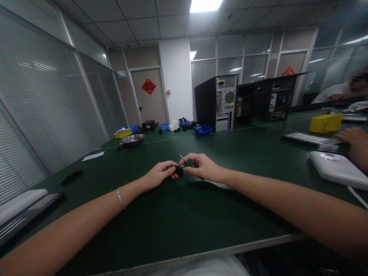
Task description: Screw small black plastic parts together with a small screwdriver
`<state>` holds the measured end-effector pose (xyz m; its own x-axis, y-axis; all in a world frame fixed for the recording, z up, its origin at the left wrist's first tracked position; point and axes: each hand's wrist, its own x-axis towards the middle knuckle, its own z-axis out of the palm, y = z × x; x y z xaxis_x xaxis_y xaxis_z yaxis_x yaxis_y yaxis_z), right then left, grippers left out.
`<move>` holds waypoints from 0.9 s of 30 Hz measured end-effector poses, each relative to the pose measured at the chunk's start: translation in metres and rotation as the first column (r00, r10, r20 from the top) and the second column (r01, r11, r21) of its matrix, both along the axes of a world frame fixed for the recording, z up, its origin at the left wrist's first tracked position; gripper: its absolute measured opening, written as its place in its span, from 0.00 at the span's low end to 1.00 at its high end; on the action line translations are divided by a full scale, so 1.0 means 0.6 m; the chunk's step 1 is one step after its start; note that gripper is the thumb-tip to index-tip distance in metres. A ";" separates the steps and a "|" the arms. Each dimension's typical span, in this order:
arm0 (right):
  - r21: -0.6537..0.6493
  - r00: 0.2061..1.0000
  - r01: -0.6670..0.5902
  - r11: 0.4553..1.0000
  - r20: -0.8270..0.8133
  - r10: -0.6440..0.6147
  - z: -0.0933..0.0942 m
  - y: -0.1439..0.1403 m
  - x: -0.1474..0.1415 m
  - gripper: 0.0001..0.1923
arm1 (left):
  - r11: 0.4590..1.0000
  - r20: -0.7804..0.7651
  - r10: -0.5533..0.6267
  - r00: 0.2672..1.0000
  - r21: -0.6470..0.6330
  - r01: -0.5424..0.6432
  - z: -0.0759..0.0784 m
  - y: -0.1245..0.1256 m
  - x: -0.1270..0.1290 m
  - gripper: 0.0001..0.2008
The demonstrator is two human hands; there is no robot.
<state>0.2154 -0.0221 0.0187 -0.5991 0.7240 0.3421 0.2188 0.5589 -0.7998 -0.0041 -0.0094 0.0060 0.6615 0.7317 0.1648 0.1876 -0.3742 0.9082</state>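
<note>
Near the middle of the green table (161, 222), my two hands meet over a small black part (179, 171). My left hand (163, 172) is closed, pinching that part between thumb and fingers; its exact kind is too small to make out. My right hand (201, 167) is closed around a green-handled screwdriver (190, 165), whose thin metal shaft points up and left. The right fingertips are close beside the black part, and a bit of green shows between the hands. Whether the right fingers touch the part cannot be told. Something white lies on the table under my right wrist.
Computer towers (218, 103) stand at the back right, near a blue bin (202, 130). A metal bowl (132, 140) sits back left. A co-worker's hand (355, 143) is at the right, by a white device (339, 168) and a yellow bin (326, 123). A dark tray (37, 211) lies left.
</note>
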 end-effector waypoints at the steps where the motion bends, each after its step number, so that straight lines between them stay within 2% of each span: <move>1: -0.010 1.000 -0.015 1.000 0.007 0.015 0.000 -0.001 0.000 0.16 | 1.000 0.004 -0.009 1.000 -0.004 0.009 0.000 0.000 0.000 0.13; 5: -0.028 0.998 -0.056 0.998 0.030 0.056 -0.001 -0.003 -0.001 0.16 | 0.999 0.009 -0.042 0.999 -0.007 0.042 -0.001 0.000 0.002 0.13; 9: -0.010 0.999 -0.035 0.999 0.027 0.035 0.000 -0.004 -0.003 0.15 | 0.999 -0.005 -0.044 0.999 -0.006 0.044 0.000 -0.001 0.004 0.13; 16: 0.027 0.995 -0.086 0.996 0.056 0.085 -0.003 -0.004 0.001 0.15 | 0.998 0.019 -0.061 0.998 0.003 0.061 -0.001 -0.002 0.003 0.14; 21: 0.122 0.989 -0.093 0.988 0.125 0.078 -0.005 -0.002 0.005 0.15 | 0.998 0.013 -0.065 0.998 -0.008 0.065 0.002 -0.004 0.001 0.13; 27: 0.364 0.985 -0.047 0.930 0.170 -0.017 0.003 -0.004 0.006 0.13 | 0.997 0.015 -0.072 0.997 -0.027 0.073 0.006 -0.007 0.003 0.14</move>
<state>0.2188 -0.0247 0.0206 -0.6804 0.5582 0.4749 0.3211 0.8095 -0.4915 -0.0024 -0.0136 0.0094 0.7105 0.6863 0.1551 0.1480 -0.3613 0.9206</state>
